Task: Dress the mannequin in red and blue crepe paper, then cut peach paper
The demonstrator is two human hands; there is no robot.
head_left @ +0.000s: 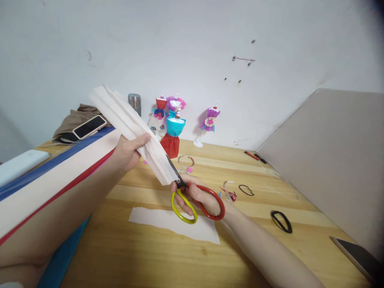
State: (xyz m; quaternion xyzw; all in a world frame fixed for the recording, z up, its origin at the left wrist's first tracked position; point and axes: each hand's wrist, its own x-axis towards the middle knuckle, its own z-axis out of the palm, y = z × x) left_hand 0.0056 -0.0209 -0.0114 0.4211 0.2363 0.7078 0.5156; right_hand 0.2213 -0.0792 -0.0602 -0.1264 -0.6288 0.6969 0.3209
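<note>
My left hand (129,152) grips a long strip of pleated cream paper (132,128) held up at a slant over the wooden table (270,256). My right hand (201,198) holds scissors (192,200) with one red and one yellow handle loop. Their blades bite into the lower end of the pleated strip. Below them a flat torn piece of white paper (174,224) lies on the table.
Small doll mannequins in paper dresses (172,128) (210,122) stand by the wall, next to a metal flask (135,102). Black hair ties (281,221) (246,190), ribbon scraps (229,194), a phone (89,126) on brown cloth, and a grey board (330,160) at right.
</note>
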